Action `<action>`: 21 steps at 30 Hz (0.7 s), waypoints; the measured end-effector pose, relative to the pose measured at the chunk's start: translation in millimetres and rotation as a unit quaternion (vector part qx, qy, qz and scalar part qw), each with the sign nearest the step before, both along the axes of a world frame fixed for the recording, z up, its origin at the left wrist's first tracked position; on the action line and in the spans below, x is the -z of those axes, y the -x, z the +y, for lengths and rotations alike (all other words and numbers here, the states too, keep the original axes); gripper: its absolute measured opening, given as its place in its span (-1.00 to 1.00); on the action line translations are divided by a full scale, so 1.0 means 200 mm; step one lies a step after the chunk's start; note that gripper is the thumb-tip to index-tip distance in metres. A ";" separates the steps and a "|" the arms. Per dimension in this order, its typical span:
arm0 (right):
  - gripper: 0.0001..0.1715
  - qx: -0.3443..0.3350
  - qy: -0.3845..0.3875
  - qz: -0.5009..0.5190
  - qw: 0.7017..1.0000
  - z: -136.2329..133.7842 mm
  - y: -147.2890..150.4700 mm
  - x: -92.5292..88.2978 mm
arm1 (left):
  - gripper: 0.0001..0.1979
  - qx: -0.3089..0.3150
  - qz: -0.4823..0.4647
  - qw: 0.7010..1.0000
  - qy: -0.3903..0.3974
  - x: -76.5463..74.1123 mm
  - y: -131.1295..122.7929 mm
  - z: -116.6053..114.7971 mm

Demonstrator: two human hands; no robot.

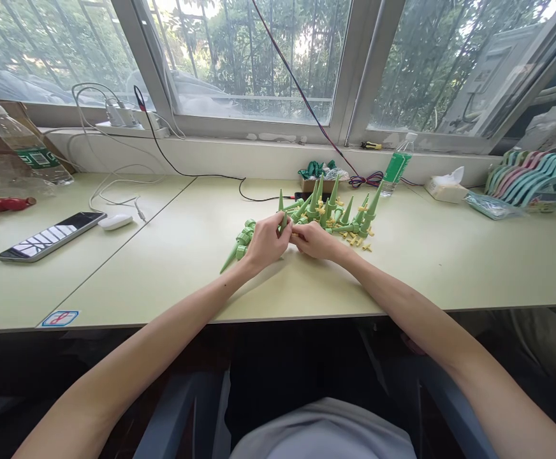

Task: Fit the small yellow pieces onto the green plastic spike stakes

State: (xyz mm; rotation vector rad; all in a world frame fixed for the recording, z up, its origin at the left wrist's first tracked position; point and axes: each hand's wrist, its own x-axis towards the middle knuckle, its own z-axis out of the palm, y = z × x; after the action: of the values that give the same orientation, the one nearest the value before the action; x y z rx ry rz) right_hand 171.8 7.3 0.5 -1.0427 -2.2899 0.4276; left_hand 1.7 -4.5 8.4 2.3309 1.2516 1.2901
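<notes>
My left hand (267,241) is closed on a green cone-shaped plastic piece (284,222), its tip pointing up. Fingertip to fingertip with it, my right hand (313,241) is pinched shut; whatever lies in that pinch is hidden. Right behind my hands spreads a pile of green pointed pieces (370,213), some upright and some lying down. Small yellow cross-shaped pieces (366,247) are scattered among and in front of them. Left of my left hand, several more green pieces (242,241) lie together on the table (307,293).
A small box (323,185) and a green-labelled bottle (397,167) stand behind the pile. To the left are a phone (51,237), a white mouse (115,222) and cables. A tissue pack (445,187) and pastel hangers (526,178) sit on the right.
</notes>
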 end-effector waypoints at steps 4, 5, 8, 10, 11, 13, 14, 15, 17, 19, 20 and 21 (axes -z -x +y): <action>-0.65 -0.004 0.030 -0.002 1.000 -0.01 0.00 -0.01 | -0.85 0.002 -0.003 1.000 0.002 0.00 0.00 0.00; -0.64 -0.006 0.037 -0.004 0.999 -0.01 0.00 -0.01 | -0.85 0.003 -0.005 1.000 0.005 -0.01 0.00 0.00; -0.61 -0.010 0.048 -0.013 0.999 -0.02 -0.01 -0.01 | -0.86 0.007 -0.010 1.000 0.009 -0.01 0.00 -0.01; -0.60 -0.011 0.050 -0.017 0.999 -0.02 -0.01 -0.02 | -0.86 0.007 -0.011 1.000 0.010 -0.01 0.00 -0.01; -0.59 -0.012 0.051 -0.017 0.998 -0.02 -0.01 -0.02 | -0.86 0.007 -0.011 1.000 0.010 -0.01 0.00 -0.01; -0.59 -0.009 0.055 -0.017 0.998 -0.03 0.00 -0.02 | -0.86 0.008 -0.010 1.000 0.010 -0.01 0.00 -0.01; -0.60 -0.004 0.057 -0.018 0.998 -0.03 0.00 -0.02 | -0.86 0.007 -0.009 1.000 0.010 -0.01 0.00 -0.01; -0.60 0.003 0.056 -0.022 0.998 -0.02 0.00 -0.02 | -0.86 0.007 -0.007 1.000 0.010 -0.01 0.00 -0.01; -0.61 0.020 0.041 -0.031 0.998 -0.02 0.00 -0.02 | -0.86 0.007 -0.002 1.000 0.007 -0.01 0.00 0.00; -0.62 0.031 0.014 -0.038 0.999 -0.01 0.00 -0.01 | -0.87 0.008 0.003 1.000 0.004 0.00 0.00 0.00; -0.63 0.032 0.003 -0.038 0.999 0.00 0.00 0.00 | -0.87 0.010 0.003 1.000 0.004 0.00 0.00 0.00; -0.64 0.033 -0.005 -0.035 0.999 0.00 0.00 0.00 | -0.87 0.011 0.003 1.000 0.005 0.00 0.00 0.00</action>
State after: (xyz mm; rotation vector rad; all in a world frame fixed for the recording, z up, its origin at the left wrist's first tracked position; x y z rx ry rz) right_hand 170.9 7.2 0.7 -1.1421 -2.3097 0.3576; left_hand 2.1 -3.5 8.0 2.3362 1.2278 1.2697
